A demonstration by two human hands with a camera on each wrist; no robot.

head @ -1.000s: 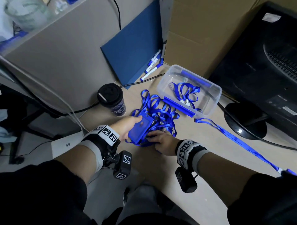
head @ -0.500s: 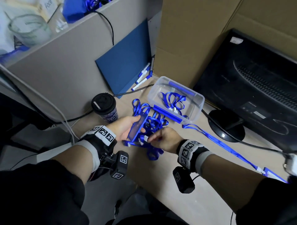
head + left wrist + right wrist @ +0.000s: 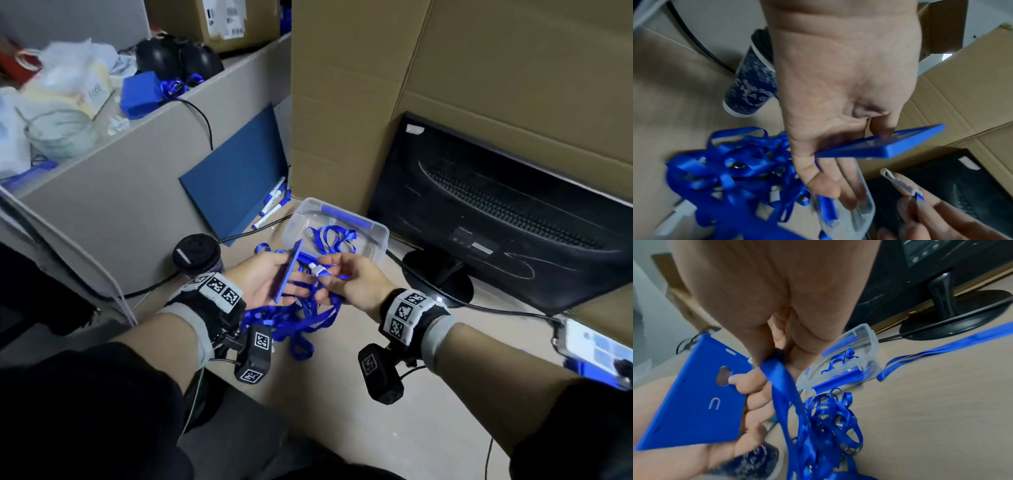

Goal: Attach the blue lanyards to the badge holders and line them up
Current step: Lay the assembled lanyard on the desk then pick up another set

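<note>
My left hand (image 3: 270,279) holds a blue badge holder (image 3: 288,270) edge-up above the desk, thumb on one face and fingers on the other (image 3: 879,146) (image 3: 694,395). My right hand (image 3: 346,277) pinches the white clip end of a blue lanyard (image 3: 317,270) (image 3: 898,181) just right of the holder, not touching it. The lanyard strap (image 3: 785,391) hangs down into a tangled pile of blue lanyards (image 3: 294,318) (image 3: 731,175) (image 3: 830,418) on the desk beneath both hands.
A clear plastic box (image 3: 370,233) with more lanyards sits behind the hands. A coffee cup (image 3: 197,253) stands to the left. A black monitor (image 3: 496,222) and its stand fill the right. One lanyard (image 3: 941,350) lies stretched out rightward. A phone (image 3: 589,349) lies at far right.
Both hands have risen off the desk. The badge holder has turned edge-up, and my right hand has lifted a lanyard clip out of the pile beside it.
</note>
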